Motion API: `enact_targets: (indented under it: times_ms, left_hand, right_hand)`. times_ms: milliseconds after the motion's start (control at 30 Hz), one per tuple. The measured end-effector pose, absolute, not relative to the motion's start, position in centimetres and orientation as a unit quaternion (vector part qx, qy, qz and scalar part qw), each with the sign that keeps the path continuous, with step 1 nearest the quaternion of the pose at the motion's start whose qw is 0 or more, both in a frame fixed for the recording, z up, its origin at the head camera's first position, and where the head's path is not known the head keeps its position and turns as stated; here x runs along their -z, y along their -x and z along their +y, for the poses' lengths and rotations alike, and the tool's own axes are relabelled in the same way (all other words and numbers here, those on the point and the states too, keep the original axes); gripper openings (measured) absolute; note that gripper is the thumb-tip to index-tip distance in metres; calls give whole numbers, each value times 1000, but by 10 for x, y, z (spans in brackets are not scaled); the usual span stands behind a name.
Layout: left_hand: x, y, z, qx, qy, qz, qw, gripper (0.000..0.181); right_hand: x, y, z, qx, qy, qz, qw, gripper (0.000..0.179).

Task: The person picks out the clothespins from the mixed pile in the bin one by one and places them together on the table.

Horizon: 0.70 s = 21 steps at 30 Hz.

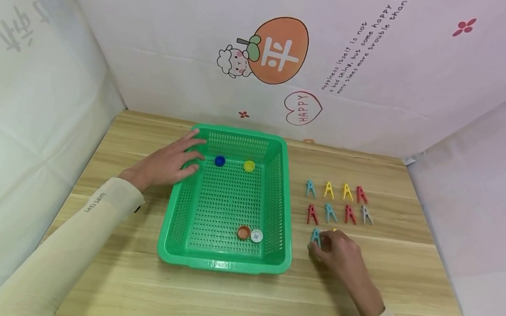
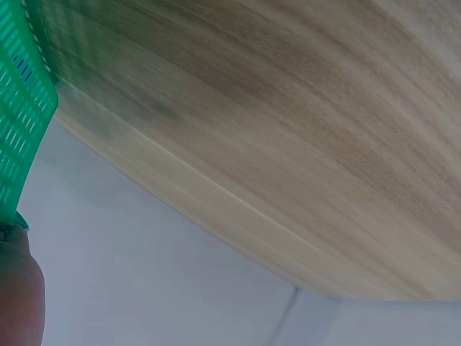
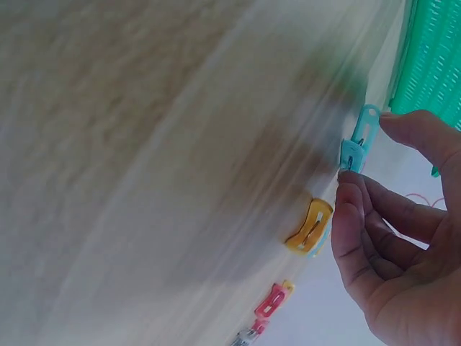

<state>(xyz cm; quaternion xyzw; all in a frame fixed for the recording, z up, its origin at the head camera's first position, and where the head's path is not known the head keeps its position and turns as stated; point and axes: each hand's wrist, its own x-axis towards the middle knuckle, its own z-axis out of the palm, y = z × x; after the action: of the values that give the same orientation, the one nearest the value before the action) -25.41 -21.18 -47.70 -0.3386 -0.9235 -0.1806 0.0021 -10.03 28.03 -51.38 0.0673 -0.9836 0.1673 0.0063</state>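
Note:
My right hand is low over the table, thumb and fingertips at either end of a light blue clothespin, pinching it. A yellow clothespin lies just beside that hand, mostly hidden by it in the head view. Spread fingers of my left hand rest over the left rim of a green plastic basket. Inside the basket are a blue cap, a yellow cap, an orange-brown cap and a white cap.
Beyond my right hand, two rows of clothespins lie on the wooden table: blue, yellow and red ones, such as this red clothespin, plus a grey clothespin. A printed white sheet hangs behind the table and at its sides.

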Motion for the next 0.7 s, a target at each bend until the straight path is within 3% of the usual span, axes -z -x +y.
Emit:
enact_targets:
  times_ms: [433,700]
  left_hand:
    - [481,257,-213,176,341,-923,3,37]
    - [478,257,-212,169,339,-925,-2,37]
  right_hand:
    - [515,99,273,-170,-74,-983,-5,31]
    - [510,102,280,-188,-77,-979,37,26]
